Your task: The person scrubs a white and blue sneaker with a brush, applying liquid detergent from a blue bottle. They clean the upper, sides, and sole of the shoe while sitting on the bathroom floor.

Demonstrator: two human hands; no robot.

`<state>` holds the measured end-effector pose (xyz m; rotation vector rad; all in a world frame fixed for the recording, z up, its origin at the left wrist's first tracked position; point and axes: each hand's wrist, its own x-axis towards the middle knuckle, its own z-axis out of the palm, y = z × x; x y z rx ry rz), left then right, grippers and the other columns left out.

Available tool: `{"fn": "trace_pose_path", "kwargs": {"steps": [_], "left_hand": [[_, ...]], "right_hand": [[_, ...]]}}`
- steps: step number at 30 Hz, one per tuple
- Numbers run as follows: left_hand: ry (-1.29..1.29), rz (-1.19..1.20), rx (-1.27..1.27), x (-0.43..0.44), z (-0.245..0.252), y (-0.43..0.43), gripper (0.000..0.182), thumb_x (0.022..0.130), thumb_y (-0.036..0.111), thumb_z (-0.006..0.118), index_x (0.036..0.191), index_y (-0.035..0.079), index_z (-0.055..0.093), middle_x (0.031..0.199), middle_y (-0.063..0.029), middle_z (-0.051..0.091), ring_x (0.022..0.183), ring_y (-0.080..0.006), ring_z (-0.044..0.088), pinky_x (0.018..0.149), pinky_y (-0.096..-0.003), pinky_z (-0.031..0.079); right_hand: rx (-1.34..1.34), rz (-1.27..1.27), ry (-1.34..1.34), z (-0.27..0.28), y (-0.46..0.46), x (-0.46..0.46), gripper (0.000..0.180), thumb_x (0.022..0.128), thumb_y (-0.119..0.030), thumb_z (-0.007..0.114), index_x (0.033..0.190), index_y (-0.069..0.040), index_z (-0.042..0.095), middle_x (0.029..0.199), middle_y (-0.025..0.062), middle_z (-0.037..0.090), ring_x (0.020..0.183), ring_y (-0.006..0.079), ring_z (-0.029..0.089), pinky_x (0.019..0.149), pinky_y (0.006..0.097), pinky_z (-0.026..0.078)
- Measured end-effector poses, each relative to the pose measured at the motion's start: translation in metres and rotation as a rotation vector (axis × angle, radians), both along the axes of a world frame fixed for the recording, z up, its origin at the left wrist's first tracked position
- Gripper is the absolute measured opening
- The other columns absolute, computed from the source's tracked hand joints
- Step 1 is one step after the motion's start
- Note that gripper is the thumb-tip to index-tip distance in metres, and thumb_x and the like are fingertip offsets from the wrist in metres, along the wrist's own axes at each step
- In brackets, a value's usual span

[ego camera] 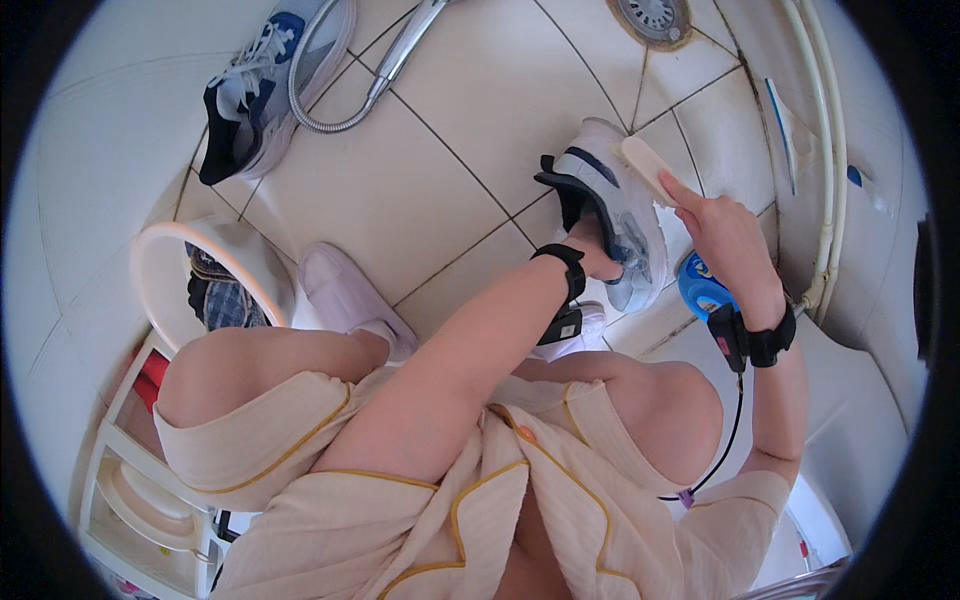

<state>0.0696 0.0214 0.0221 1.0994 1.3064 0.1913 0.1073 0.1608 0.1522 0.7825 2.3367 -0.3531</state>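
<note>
My left hand reaches into the opening of a white and grey sneaker with dark trim and holds it up on its side; some fingers are hidden inside. My right hand grips a pale scrubbing brush, whose bristles meet the side of the sole near one end of the sneaker. Below my right hand stands a blue bottle, partly covered by the wrist strap gear. The other sneaker, with white laces, lies on the tiled floor at the upper left.
A shower head with a curled metal hose lies beside the far sneaker. A floor drain is at the top right. A white bucket holding dark and denim cloth stands at left, near a white shelf rack. Pipes run along the right wall.
</note>
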Motion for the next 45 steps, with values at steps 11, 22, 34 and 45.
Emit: {"fn": "trace_pose_path", "kwargs": {"steps": [11, 22, 34, 45], "left_hand": [[-0.066, 0.054, -0.075, 0.004, -0.008, 0.004, 0.086, 0.072, 0.042, 0.061, 0.142, 0.006, 0.026, 0.148, -0.0196, 0.021, 0.139, -0.0343, 0.013, 0.114, -0.0389, 0.011], [-0.033, -0.043, 0.042, 0.006, -0.005, 0.009, 0.077, 0.073, 0.027, 0.062, 0.139, 0.004, 0.03, 0.144, -0.0183, 0.03, 0.135, -0.0276, 0.026, 0.112, -0.0326, 0.022], [-0.034, -0.03, 0.04, 0.015, -0.019, -0.004, 0.09, 0.068, 0.032, 0.066, 0.142, 0.004, 0.023, 0.145, -0.0193, 0.027, 0.136, -0.029, 0.023, 0.113, -0.0318, 0.019], [-0.05, -0.036, 0.141, 0.017, -0.025, 0.001, 0.068, 0.07, 0.034, 0.062, 0.131, 0.009, 0.045, 0.14, -0.0142, 0.039, 0.132, -0.0329, 0.028, 0.112, -0.0377, 0.019]], "right_hand": [[-0.066, -0.095, 0.004, -0.005, 0.011, 0.009, 0.043, 0.087, -0.016, 0.054, 0.129, -0.027, 0.05, 0.074, 0.0223, 0.058, 0.07, 0.0395, 0.057, 0.063, 0.0452, 0.045], [-0.106, -0.087, 0.091, -0.016, 0.016, 0.017, 0.047, 0.085, -0.014, 0.055, 0.131, -0.023, 0.049, 0.076, 0.021, 0.06, 0.072, 0.0376, 0.059, 0.068, 0.045, 0.046], [-0.11, -0.154, 0.011, -0.005, 0.025, 0.005, 0.043, 0.082, -0.01, 0.057, 0.124, -0.022, 0.055, 0.076, 0.0214, 0.059, 0.074, 0.0387, 0.057, 0.067, 0.0439, 0.046], [-0.045, 0.097, 0.102, -0.013, -0.006, -0.019, 0.045, 0.082, -0.006, 0.051, 0.123, -0.024, 0.054, 0.068, 0.0154, 0.059, 0.064, 0.0343, 0.059, 0.056, 0.0433, 0.046]]}}
